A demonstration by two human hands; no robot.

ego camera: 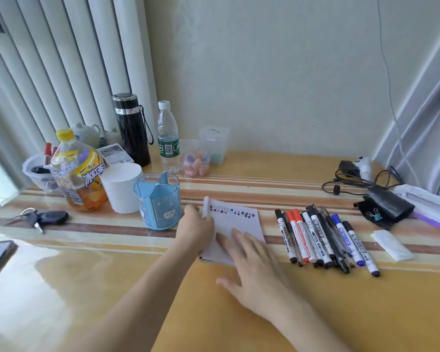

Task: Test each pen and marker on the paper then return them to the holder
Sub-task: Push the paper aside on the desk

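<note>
Head view.

Paper [239,222] — small white pad, flat on the glossy striped desk [112,275]. Its top line is filled with black and red scribbles, and its left edge is curled into a roll.

Left grip [196,229], a bare hand: fingers curled round that rolled edge.

Right grip [254,265]: fingers straight and spread, lying flat on the pad's lower half.

Pens and markers [323,237] — slim plastic barrels with black, red and blue caps, side by side just right of the paper.

Holder [160,201]: translucent blue plastic, rounded, divided inside, upright just left of the left grip.
</note>
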